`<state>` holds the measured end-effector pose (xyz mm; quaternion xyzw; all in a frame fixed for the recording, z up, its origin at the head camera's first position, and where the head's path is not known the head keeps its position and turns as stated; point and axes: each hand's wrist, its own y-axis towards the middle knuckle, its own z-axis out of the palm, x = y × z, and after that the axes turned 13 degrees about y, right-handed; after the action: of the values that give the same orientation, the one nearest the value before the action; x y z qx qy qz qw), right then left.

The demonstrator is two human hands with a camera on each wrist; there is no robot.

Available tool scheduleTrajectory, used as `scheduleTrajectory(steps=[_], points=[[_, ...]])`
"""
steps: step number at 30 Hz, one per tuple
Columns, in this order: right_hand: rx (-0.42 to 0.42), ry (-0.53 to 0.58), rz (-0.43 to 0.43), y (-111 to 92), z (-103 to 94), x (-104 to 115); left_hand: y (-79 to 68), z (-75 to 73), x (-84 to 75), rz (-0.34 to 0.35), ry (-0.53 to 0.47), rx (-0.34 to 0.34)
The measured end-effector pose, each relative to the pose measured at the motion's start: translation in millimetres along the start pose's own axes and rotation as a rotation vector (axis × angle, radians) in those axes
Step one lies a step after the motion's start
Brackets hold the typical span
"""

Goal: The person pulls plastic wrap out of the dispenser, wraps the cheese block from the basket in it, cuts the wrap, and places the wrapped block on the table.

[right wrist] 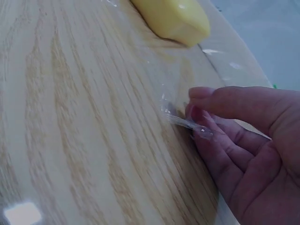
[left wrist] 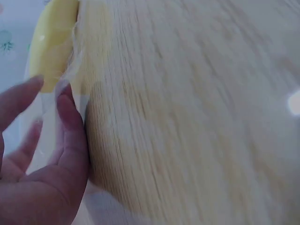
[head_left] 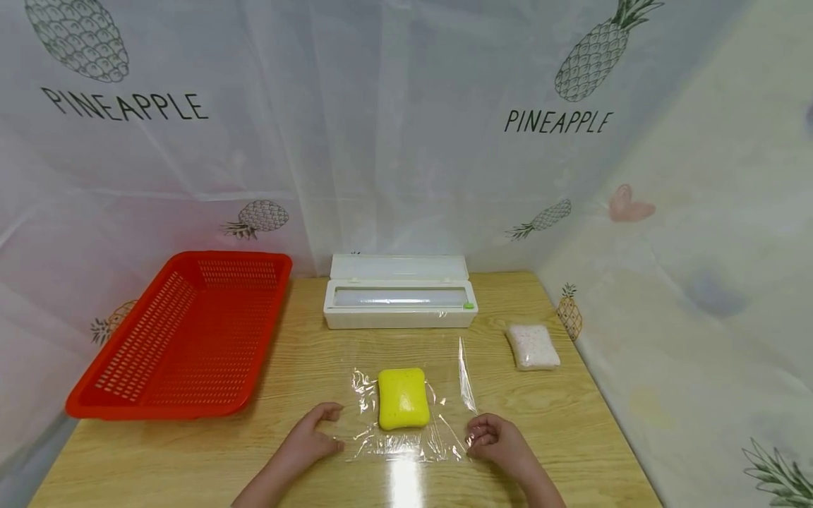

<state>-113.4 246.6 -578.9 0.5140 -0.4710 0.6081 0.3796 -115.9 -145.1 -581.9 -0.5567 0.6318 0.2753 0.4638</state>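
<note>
A yellow, rounded square block [head_left: 403, 398] sits on a clear sheet of plastic wrap [head_left: 438, 444] spread over the wooden table. My left hand [head_left: 311, 436] is by the left edge of the sheet, thumb and fingers apart, with no hold visible. In the left wrist view those fingers [left wrist: 70, 119] reach toward the block [left wrist: 54, 47]. At the sheet's lower right corner, my right hand [head_left: 498, 443] pinches the wrap with curled fingers. The right wrist view shows a gathered strip of wrap [right wrist: 180, 122] running into that hand.
Behind the sheet stands a white wrap dispenser [head_left: 400, 317] with its lid up and a green slider at its right end. A red perforated basket [head_left: 254, 395] is on the left. On the right lies a pale pinkish square block [head_left: 533, 347]. Pineapple-printed curtains [head_left: 394, 141] border the table.
</note>
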Motion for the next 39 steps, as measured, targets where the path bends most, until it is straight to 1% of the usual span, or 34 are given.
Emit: scheduleTrajectory(steps=[4,6,8,10,12,14,16,20,23,27,32,35,39], points=[[0.067,-0.057,-0.023,-4.5,-2.5,4.9,-5.8,-2.9,1.6,0.077,0.014,0.109],[0.088,-0.092,-0.027,-6.6,-3.5,6.3,-8.4,-3.9,2.1,0.108,0.022,0.152],[0.104,-0.091,-0.005,-8.0,-4.4,6.9,-10.9,-4.2,2.1,0.113,0.046,0.172],[0.111,-0.066,0.032,-9.0,-4.7,6.8,-13.0,-4.5,2.2,0.1,0.039,0.188],[0.114,-0.043,0.063,-9.5,-5.2,6.1,-14.6,-5.0,2.7,0.088,0.03,0.201],[0.115,-0.021,0.084,-9.7,-6.2,4.9,-16.1,-6.1,3.4,0.073,0.0,0.216],[0.115,-0.019,0.084,-10.0,-7.9,3.3,-17.0,-7.3,4.5,0.061,-0.019,0.226],[0.126,-0.028,0.064,-12.3,-13.7,1.4,-18.8,-9.4,6.3,0.039,-0.017,0.229],[0.162,0.003,0.053,-14.8,-19.0,0.1,-20.7,-9.9,6.8,0.033,-0.018,0.235],[0.207,0.064,0.053,-17.5,-25.0,-1.5,-24.2,-11.2,7.1,0.047,-0.012,0.257],[0.219,0.073,0.044,-20.0,-29.3,0.4,-26.2,-15.4,9.6,0.064,0.024,0.277],[0.207,0.065,0.07,-20.4,-30.9,1.2,-24.7,-17.5,12.2,0.073,0.051,0.283],[0.199,0.093,0.117,-20.5,-32.6,0.8,-24.0,-18.9,12.8,0.104,0.065,0.298]])
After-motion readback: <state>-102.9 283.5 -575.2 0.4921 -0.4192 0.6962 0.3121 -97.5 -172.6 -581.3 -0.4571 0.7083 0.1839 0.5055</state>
